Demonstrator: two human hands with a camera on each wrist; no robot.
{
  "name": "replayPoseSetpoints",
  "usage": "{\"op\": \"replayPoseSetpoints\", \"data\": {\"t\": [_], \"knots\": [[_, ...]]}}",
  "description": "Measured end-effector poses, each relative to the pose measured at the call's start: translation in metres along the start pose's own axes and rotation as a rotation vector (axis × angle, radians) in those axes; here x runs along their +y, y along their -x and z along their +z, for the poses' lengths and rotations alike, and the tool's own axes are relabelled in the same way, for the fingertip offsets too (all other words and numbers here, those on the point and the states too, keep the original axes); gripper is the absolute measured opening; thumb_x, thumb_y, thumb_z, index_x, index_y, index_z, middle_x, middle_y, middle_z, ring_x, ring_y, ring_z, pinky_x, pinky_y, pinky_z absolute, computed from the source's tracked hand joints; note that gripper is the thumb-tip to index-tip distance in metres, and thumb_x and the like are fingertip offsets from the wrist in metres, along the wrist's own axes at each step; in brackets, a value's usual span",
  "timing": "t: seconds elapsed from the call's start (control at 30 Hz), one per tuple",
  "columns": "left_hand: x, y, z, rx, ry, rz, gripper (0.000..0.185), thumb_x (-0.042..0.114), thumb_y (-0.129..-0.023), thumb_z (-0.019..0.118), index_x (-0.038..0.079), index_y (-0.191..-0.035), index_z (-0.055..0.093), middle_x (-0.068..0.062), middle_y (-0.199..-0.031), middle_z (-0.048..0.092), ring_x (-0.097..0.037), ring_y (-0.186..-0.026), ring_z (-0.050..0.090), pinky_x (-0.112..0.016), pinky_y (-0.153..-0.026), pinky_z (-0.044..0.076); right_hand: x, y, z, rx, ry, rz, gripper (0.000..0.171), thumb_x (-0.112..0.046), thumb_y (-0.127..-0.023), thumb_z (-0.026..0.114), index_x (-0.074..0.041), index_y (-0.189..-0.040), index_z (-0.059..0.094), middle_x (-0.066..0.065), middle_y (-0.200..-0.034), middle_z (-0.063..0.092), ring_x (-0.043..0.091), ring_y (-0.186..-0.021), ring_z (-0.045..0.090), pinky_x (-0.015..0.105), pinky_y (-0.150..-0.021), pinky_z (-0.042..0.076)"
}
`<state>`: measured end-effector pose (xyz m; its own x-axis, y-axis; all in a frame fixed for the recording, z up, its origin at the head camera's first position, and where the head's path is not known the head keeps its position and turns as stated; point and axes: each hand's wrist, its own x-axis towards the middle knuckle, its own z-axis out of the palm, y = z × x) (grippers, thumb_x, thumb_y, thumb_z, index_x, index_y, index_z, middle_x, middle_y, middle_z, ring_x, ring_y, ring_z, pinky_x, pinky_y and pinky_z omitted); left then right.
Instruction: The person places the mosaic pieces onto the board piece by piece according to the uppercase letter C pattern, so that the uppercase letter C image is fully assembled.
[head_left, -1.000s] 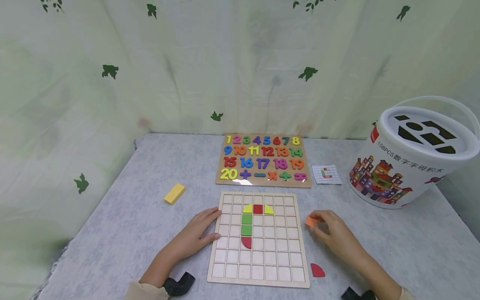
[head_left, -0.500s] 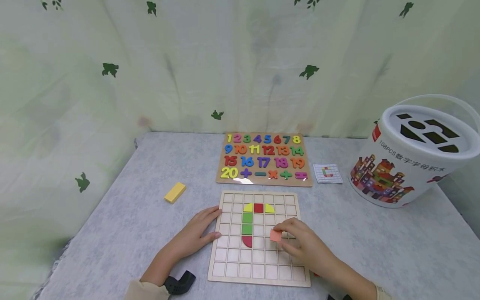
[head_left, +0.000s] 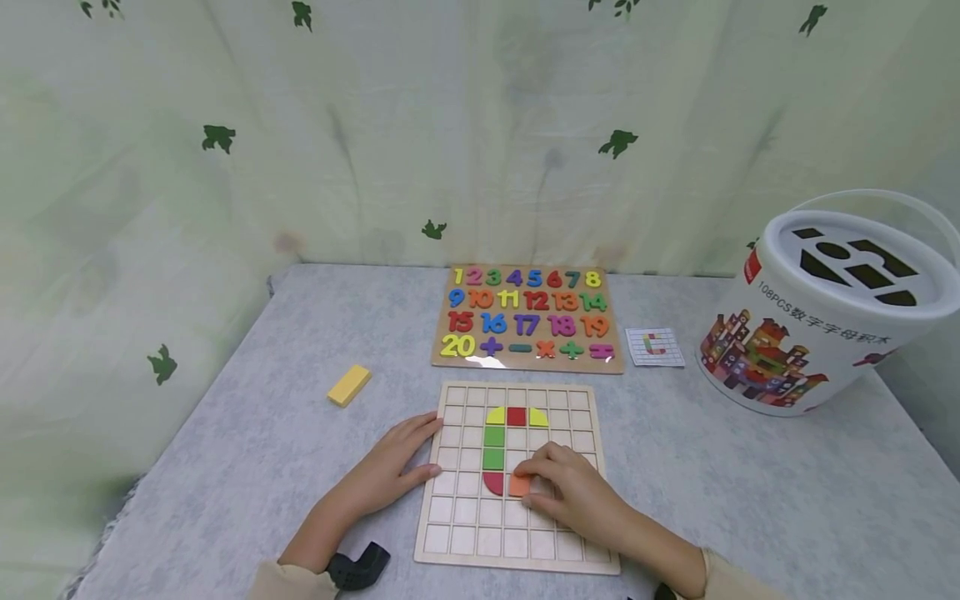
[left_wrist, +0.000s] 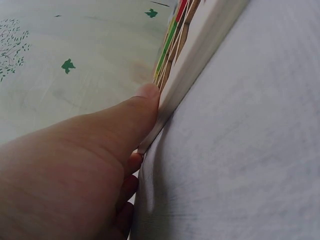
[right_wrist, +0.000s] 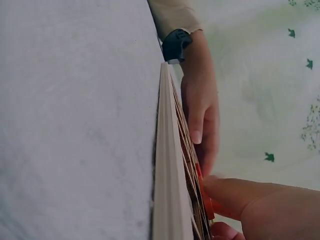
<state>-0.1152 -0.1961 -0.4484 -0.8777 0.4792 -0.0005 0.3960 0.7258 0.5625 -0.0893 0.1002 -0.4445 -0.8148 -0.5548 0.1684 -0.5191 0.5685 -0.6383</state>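
Note:
A wooden grid board point(head_left: 570, 550) lies on the grey table. On it sit two yellow quarter pieces, a red square point(head_left: 516, 417), two green squares point(head_left: 493, 447) and a red semicircle point(head_left: 492, 482). My right hand point(head_left: 558, 492) pinches an orange square block point(head_left: 520, 485) and holds it down on the cell just right of the red semicircle. My left hand point(head_left: 390, 471) rests flat against the board's left edge point(left_wrist: 200, 55), thumb point(left_wrist: 135, 112) on the rim. In the right wrist view the board's edge point(right_wrist: 167, 165) and both hands show side-on.
A number puzzle board point(head_left: 527, 319) lies behind the grid board. A small pattern card point(head_left: 655, 347) sits to its right, beside a large white bucket point(head_left: 817, 312). A yellow block point(head_left: 348, 385) lies at the left. A leaf-print curtain surrounds the table.
My right hand carried the orange block from the table right of the board leftward over the grid and down beside the red semicircle. The left hand stayed put.

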Motion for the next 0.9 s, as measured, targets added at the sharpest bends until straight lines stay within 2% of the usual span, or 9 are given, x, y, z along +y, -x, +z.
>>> {"op": "replayPoseSetpoints", "data": {"t": [0.27,0.4,0.5,0.63,0.7,0.9], "knots": [[0.001,0.000,-0.001,-0.005,0.014,-0.015,0.063,0.037,-0.086,0.059,0.015,-0.140,0.034,-0.002,-0.144,0.027,-0.021,-0.131,0.022,-0.045,-0.102,0.025,0.000,-0.003,0.005,0.016,0.085,-0.023,0.020,-0.029,-0.085,0.063,-0.029,-0.105,0.065,-0.016,-0.092,0.048,0.003,-0.077,0.040,0.022,-0.065,0.035],[0.000,0.001,0.000,-0.003,0.012,-0.015,0.063,0.037,-0.086,0.059,0.015,-0.140,0.034,-0.002,-0.144,0.027,-0.021,-0.131,0.022,-0.044,-0.102,0.025,-0.003,-0.006,0.004,-0.021,0.110,-0.005,0.023,-0.032,-0.084,0.063,-0.030,-0.107,0.064,-0.015,-0.093,0.048,0.003,-0.078,0.041,0.023,-0.065,0.035],[-0.001,0.001,0.001,-0.003,0.012,-0.014,0.063,0.038,-0.086,0.059,0.015,-0.140,0.034,-0.002,-0.144,0.028,-0.021,-0.131,0.022,-0.045,-0.102,0.025,-0.005,-0.006,-0.001,-0.075,0.063,0.016,0.027,-0.034,-0.085,0.062,-0.028,-0.111,0.062,-0.014,-0.096,0.049,0.004,-0.081,0.043,0.023,-0.066,0.037],[-0.001,0.001,0.002,-0.006,0.010,-0.013,0.063,0.039,-0.086,0.058,0.015,-0.140,0.034,-0.002,-0.144,0.028,-0.022,-0.131,0.022,-0.045,-0.102,0.025,-0.005,-0.005,-0.017,-0.171,-0.045,0.066,0.035,-0.036,-0.086,0.060,-0.026,-0.119,0.057,-0.011,-0.106,0.050,0.007,-0.093,0.046,0.027,-0.075,0.042],[-0.001,0.001,0.002,-0.005,0.004,-0.012,0.064,0.040,-0.086,0.058,0.015,-0.140,0.034,-0.002,-0.144,0.028,-0.022,-0.131,0.022,-0.046,-0.102,0.026,-0.006,-0.003,-0.027,-0.187,-0.064,0.084,0.037,-0.035,-0.086,0.060,-0.025,-0.122,0.056,-0.010,-0.111,0.050,0.010,-0.100,0.046,0.031,-0.081,0.044],[0.000,0.000,0.001,-0.003,0.002,-0.010,0.063,0.040,-0.086,0.058,0.015,-0.140,0.035,-0.002,-0.144,0.028,-0.022,-0.131,0.022,-0.046,-0.102,0.025,-0.009,0.016,-0.060,-0.119,-0.057,0.120,0.040,-0.027,-0.084,0.064,-0.021,-0.123,0.055,-0.006,-0.121,0.047,0.017,-0.113,0.042,0.042,-0.089,0.041]]}}
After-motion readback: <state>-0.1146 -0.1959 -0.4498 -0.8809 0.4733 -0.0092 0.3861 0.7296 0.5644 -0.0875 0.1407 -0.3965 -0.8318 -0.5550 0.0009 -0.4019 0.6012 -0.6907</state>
